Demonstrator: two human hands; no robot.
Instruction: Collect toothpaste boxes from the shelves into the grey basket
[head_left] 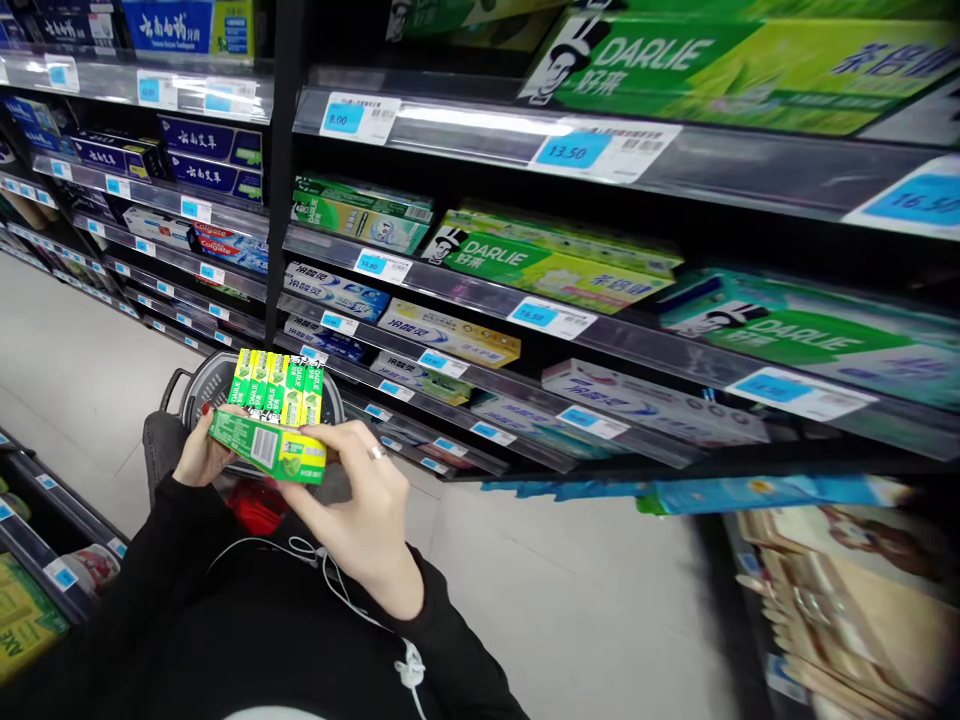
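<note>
Green and yellow cardboard makes up the slim oblong carton (pixel 268 447) I hold crosswise in front of me, its printed barcode side turned up toward me. Bare, with a red-painted nail showing, my left hand (pixel 204 450) grips the carton's left end; some of its fingers are hidden behind it. Wearing a silver ring (pixel 376 453), my right hand (pixel 360 495) pinches the right end, thumb along the near lower edge and index finger on the upper one. Just beyond the carton is a row of green, yellow and white DARLIE boxes (pixel 277 385), lying side by side over a round dark-grey plastic basket (pixel 196 385); whether they rest on its bottom I cannot tell. Black sleeves (pixel 180 540) cover my arms, and a thin white cord (pixel 411 668) hangs down my front. Close on my right, black shelving with clear-fronted edges bears white-and-blue price labels (pixel 360 118), and a long green-and-yellow DARLIE pack (pixel 551 258) lies on one of its middle levels. Farther off on the left, dark-blue oblong packs (pixel 214 160) sit stacked on their own shelf, above the pale tiled floor (pixel 67 345).
</note>
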